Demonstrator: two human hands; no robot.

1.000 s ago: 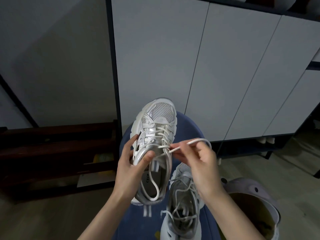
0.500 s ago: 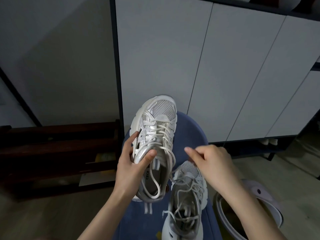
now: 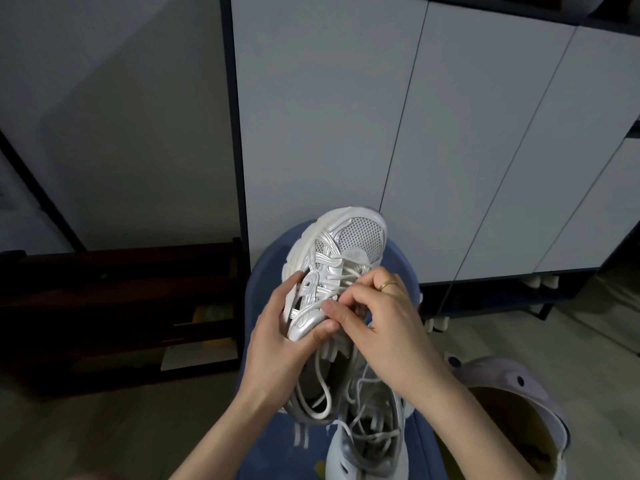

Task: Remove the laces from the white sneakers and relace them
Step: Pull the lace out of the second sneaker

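My left hand (image 3: 277,337) grips a white and silver sneaker (image 3: 346,244) by its side, toe pointing away from me. Its white lace (image 3: 323,400) hangs loose in a loop into the shoe's opening. My right hand (image 3: 377,317) lies over the lacing area with fingers curled, pinching the lace near the upper eyelets; the pinch point is partly hidden by the fingers. A second white sneaker (image 3: 370,441) lies below on a blue cushioned seat (image 3: 263,282), its laces loosened.
White cabinet doors (image 3: 450,133) stand straight ahead. A dark wooden low shelf (image 3: 121,306) is to the left. A lilac clog-type shoe (image 3: 512,386) lies at lower right on the pale floor (image 3: 519,334).
My right hand pulled a lace end out to the right, let it go, then came back over the held sneaker's lacing. The left hand kept its grip and the shoe tilted slightly.
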